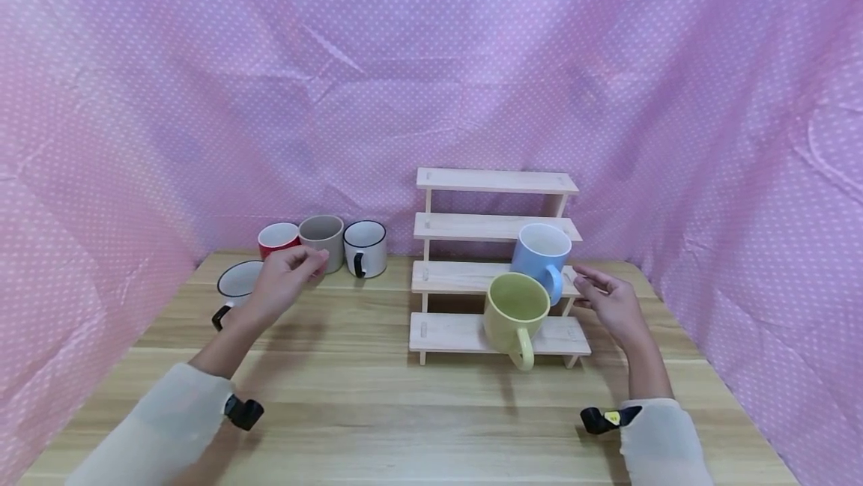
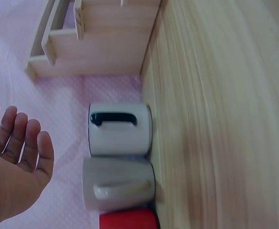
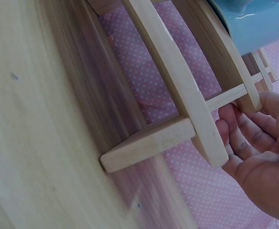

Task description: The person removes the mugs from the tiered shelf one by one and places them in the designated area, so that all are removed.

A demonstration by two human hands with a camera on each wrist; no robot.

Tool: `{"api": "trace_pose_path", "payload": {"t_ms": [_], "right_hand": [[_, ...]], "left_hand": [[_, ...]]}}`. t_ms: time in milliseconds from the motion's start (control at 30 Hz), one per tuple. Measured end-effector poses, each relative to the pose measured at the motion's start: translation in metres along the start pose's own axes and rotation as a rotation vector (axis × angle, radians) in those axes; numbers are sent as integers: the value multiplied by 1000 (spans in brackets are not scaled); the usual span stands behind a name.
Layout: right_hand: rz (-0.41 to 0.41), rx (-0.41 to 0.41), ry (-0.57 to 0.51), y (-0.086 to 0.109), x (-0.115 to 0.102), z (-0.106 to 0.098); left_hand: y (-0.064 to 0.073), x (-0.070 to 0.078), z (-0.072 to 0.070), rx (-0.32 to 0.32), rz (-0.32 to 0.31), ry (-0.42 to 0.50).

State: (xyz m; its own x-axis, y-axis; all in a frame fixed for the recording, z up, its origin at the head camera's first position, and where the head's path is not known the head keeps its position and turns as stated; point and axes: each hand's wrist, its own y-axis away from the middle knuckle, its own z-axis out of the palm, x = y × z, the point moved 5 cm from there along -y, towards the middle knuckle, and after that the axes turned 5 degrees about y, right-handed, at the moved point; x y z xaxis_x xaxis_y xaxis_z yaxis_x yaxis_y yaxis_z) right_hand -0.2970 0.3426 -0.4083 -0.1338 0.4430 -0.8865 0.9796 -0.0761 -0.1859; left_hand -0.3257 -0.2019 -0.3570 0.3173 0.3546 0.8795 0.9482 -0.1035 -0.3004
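My left hand [image 1: 279,284] is held in the air in front of the mugs at the left, fingers loosely bent, nothing in it. Behind it stand a red mug [image 1: 268,248], a grey mug [image 2: 120,183] and a white mug with black rim and handle [image 1: 367,252]. Another black-rimmed white mug [image 1: 236,284] is partly hidden by that hand. At the right end of a stepped wooden shelf [image 1: 448,330], my right hand [image 1: 610,310] grips the board's end, its fingertips curled in beneath. A green mug [image 1: 506,317] is on the lowest step, and a blue mug [image 1: 533,257] one step above.
The shelf's upper two boards, the top board [image 1: 495,180] among them, bear no mugs. A pink dotted cloth [image 1: 431,81] hangs behind and along both sides of the wooden table [image 1: 377,418].
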Motion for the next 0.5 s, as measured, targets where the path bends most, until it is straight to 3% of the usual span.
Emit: {"api": "trace_pose_path", "payload": {"t_ms": [267,500], "right_hand": [[-5,-5,-3,0,1,0],[15,-9,-13,1,-3,-1]], "left_hand": [[-5,9,27,-39,7,5],[-11,23,53,-86,79,83]]}}
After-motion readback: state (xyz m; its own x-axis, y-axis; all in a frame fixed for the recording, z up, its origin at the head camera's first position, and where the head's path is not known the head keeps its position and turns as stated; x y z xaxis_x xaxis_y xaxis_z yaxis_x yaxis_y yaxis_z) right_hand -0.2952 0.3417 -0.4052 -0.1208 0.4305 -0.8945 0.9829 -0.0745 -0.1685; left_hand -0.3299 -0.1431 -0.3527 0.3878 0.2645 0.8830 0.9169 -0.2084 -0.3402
